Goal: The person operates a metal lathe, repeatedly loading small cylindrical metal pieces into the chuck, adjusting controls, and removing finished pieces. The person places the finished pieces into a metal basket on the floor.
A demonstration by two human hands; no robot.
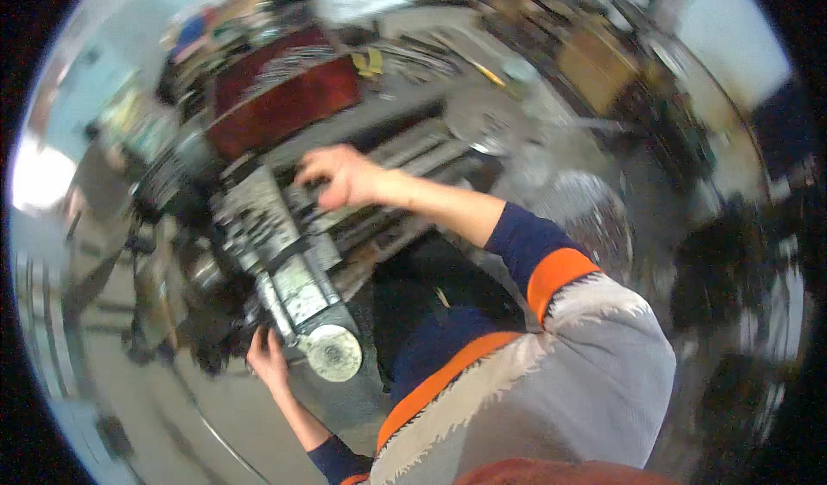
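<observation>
A metal lathe carriage (301,291) with a long slide runs diagonally in front of me. At its near end sits a pale round handwheel (334,353). My left hand (269,361) is just left of the handwheel, thumb and finger apart beside the carriage's dark side; I see nothing held in it. Over the lathe bed, right of the block on the slide (258,205), hovers my right hand (340,177). Its fingers are curled with a gap to the thumb, and nothing shows between them. The picture is blurred, so small parts under both hands are unclear.
Beyond the bed stands a dark red box (284,97) with metal pieces in it. Several tools (422,59) lie on the surface beside it. A cardboard box (597,65) is at the far right. A thin cable or rod (211,425) crosses the floor at lower left.
</observation>
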